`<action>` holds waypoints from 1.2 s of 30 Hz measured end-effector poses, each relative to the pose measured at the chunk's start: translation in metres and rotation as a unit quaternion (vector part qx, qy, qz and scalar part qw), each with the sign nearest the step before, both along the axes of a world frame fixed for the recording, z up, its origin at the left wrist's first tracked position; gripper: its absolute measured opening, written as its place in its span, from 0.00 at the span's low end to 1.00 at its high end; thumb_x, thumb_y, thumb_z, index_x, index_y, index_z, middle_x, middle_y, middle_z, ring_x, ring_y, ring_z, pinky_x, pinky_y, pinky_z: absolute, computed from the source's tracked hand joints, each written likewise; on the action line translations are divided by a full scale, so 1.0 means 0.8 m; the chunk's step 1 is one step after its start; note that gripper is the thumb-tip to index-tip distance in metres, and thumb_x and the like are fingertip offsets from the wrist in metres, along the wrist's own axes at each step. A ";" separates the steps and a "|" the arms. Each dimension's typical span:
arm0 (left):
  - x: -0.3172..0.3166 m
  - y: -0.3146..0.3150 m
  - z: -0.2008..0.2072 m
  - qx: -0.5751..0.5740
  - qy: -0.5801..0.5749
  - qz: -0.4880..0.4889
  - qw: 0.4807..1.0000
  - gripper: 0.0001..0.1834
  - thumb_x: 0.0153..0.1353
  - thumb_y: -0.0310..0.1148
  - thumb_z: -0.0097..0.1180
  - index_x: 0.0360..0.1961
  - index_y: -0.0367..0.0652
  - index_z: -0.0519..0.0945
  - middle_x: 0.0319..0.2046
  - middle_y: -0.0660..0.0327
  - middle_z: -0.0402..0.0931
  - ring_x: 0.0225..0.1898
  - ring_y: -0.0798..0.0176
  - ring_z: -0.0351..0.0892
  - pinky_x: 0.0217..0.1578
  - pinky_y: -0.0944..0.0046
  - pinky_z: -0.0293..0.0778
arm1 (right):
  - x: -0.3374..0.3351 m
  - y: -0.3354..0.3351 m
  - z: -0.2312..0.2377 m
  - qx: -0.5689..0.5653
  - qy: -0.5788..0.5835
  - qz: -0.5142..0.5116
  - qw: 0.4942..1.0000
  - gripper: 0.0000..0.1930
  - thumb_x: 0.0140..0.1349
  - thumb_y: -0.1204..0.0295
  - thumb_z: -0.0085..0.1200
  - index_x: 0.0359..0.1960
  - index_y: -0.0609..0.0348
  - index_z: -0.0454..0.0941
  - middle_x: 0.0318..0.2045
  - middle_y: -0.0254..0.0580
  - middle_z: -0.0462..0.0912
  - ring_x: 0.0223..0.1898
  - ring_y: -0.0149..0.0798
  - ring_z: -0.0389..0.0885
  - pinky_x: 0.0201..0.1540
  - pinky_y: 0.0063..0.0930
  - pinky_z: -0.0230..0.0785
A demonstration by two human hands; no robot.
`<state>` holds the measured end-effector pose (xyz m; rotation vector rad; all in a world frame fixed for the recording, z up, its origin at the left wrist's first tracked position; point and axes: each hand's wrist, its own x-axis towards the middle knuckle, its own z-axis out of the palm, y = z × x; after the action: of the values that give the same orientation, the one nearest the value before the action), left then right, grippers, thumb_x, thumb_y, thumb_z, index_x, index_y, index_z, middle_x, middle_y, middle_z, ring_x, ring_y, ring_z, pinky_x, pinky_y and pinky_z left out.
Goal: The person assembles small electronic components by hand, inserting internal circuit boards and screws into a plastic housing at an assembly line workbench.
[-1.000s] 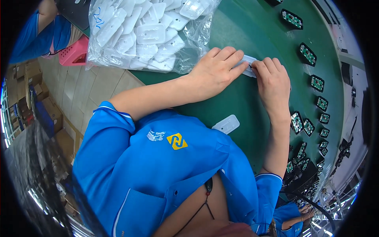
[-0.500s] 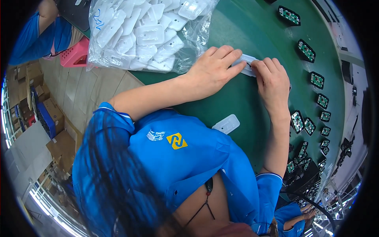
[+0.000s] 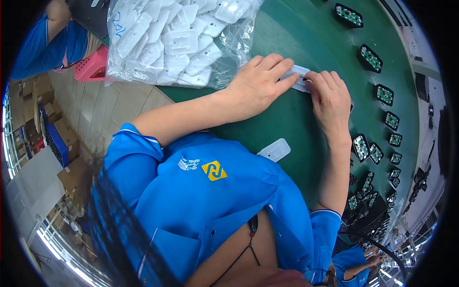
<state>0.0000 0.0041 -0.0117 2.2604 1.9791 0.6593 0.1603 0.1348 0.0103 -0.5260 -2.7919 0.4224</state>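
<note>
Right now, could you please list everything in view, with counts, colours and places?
Held plate: one, white, upper centre
Loose plate: one, white, right of centre
Bagged plates: many, white, upper left
Bag: one, clear, around them
Circuit boards: many, green and black, right side
Table: one, green, centre to right
Perforated item: one, pink, upper left
Boxes: several, brown, far left
Co-workers: at least two, blue-clothed, upper left, lower right
Shirt: one, blue, lower centre
Left hand: one, bare, upper centre
Right hand: one, bare, upper right
</note>
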 end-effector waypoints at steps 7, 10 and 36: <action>-0.002 -0.002 0.003 -0.005 0.000 -0.001 1.000 0.23 0.54 0.30 0.50 0.53 0.46 0.77 0.53 0.55 0.69 0.52 0.54 0.69 0.48 0.58 0.68 | 0.001 -0.001 0.000 0.009 -0.012 0.010 1.000 0.09 0.50 0.78 0.55 0.34 0.51 0.76 0.27 0.34 0.73 0.31 0.39 0.72 0.32 0.33 0.63; -0.003 -0.002 0.003 -0.004 -0.007 0.002 1.000 0.23 0.53 0.29 0.50 0.53 0.47 0.77 0.53 0.56 0.69 0.52 0.54 0.69 0.48 0.58 0.69 | 0.000 -0.002 0.000 0.008 -0.010 0.006 1.000 0.09 0.50 0.77 0.55 0.34 0.52 0.76 0.26 0.34 0.73 0.31 0.39 0.72 0.32 0.33 0.63; -0.005 -0.004 0.005 -0.005 -0.016 0.003 1.000 0.23 0.52 0.27 0.51 0.52 0.50 0.78 0.52 0.56 0.70 0.51 0.54 0.69 0.47 0.57 0.68 | -0.007 -0.002 -0.001 0.000 -0.005 0.013 1.000 0.09 0.50 0.76 0.55 0.34 0.52 0.76 0.28 0.35 0.73 0.33 0.39 0.72 0.33 0.32 0.64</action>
<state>-0.0041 0.0011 -0.0074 2.2246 1.9705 0.6798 0.1550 0.1331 0.0093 -0.4946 -2.8103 0.4278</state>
